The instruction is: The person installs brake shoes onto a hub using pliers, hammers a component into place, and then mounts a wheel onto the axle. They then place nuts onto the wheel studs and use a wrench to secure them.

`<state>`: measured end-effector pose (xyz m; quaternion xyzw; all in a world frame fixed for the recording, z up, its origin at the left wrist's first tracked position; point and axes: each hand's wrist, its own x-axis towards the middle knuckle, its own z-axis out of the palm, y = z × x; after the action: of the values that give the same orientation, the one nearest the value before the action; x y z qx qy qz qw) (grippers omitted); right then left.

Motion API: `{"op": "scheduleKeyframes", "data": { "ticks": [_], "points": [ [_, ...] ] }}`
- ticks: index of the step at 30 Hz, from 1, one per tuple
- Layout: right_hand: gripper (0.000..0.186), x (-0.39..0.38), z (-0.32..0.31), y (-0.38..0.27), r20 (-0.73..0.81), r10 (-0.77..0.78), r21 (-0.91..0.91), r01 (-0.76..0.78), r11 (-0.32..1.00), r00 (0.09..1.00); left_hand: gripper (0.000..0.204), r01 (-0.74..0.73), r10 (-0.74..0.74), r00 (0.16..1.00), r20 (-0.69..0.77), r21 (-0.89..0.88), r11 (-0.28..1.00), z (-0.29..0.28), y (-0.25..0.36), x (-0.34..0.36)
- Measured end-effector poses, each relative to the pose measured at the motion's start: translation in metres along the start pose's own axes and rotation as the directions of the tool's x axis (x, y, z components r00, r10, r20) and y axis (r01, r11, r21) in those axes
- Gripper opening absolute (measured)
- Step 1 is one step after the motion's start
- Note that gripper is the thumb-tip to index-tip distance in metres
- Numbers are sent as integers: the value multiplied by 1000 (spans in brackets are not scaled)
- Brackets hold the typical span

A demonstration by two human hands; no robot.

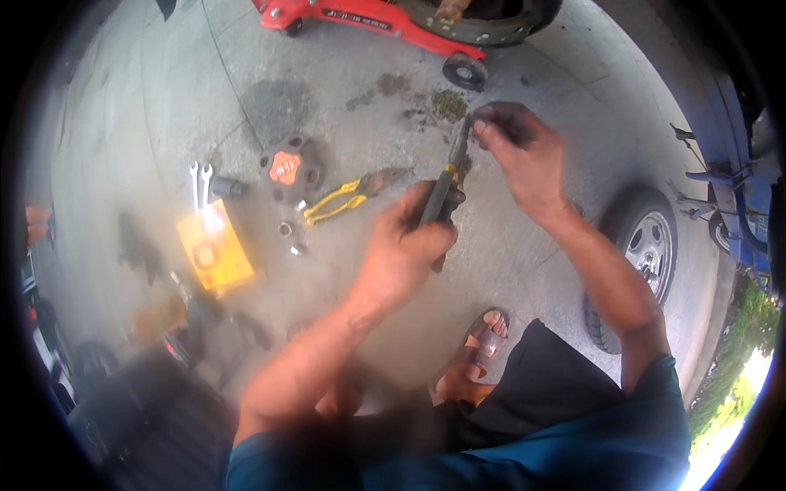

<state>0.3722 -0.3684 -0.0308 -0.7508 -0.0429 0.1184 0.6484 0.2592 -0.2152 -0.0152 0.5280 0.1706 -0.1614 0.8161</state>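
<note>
My left hand [407, 242] is closed around the dark green handle of a tool [437, 198] with a yellow band and a narrow metal upper end. My right hand [525, 155] has its fingertips pinched at that upper end; anything between them is too small to make out. Below on the concrete lie yellow-handled pliers [341, 199], a black hub cap [304, 162] with an orange centre, two spanners [205, 184], a dark socket [229, 187], small metal nuts [286, 230] and a yellow box [216, 245].
A red floor jack [364, 24] is beside a wheel assembly at the top. A loose tyre on a silver rim [647, 262] is at right, near a blue vehicle [727, 176]. My sandalled foot [483, 348] is below; dark, blurred objects [184, 340] are lower left.
</note>
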Motion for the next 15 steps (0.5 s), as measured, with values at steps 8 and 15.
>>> {"op": "scheduleKeyframes", "data": {
  "ticks": [8, 15],
  "points": [
    [30, 41, -24, -38, -264, -537, -437, 397, 807, 801, 43, -256, 257, 966, -11, 31, 966, 34, 48, 33],
    [52, 65, -37, -42, -239, -646, -305, 575, 759, 725, 21, -572, 561, 818, 125, 267, 775, 49, 57, 52]
  ]
}}
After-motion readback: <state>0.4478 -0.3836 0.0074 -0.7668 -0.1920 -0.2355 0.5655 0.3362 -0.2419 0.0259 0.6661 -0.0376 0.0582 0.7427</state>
